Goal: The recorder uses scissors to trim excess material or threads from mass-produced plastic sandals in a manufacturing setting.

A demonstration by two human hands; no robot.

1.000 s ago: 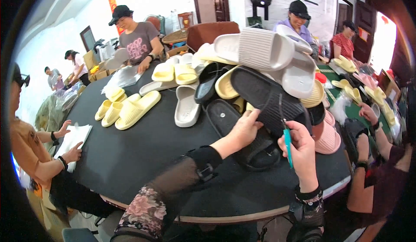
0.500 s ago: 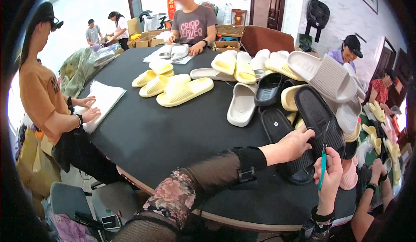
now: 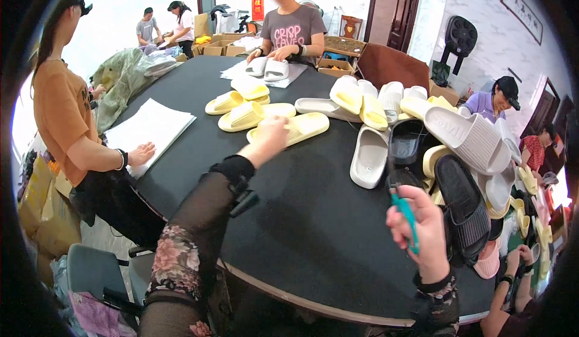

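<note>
Left hand [image 3: 271, 133] blurred, over yellow slipper [image 3: 289, 129] on desk [image 3: 301, 216], grip unclear; right hand [image 3: 422, 228] fisted round teal tool [image 3: 405, 211], tip up, clear of black slipper [image 3: 464, 213].

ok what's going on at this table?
The person's left hand reaches across the black round table to a yellow slipper. The right hand holds a teal tool, blade up, near a pile of slippers. Other people stand around the table; one rests a hand on white sheets.
</note>
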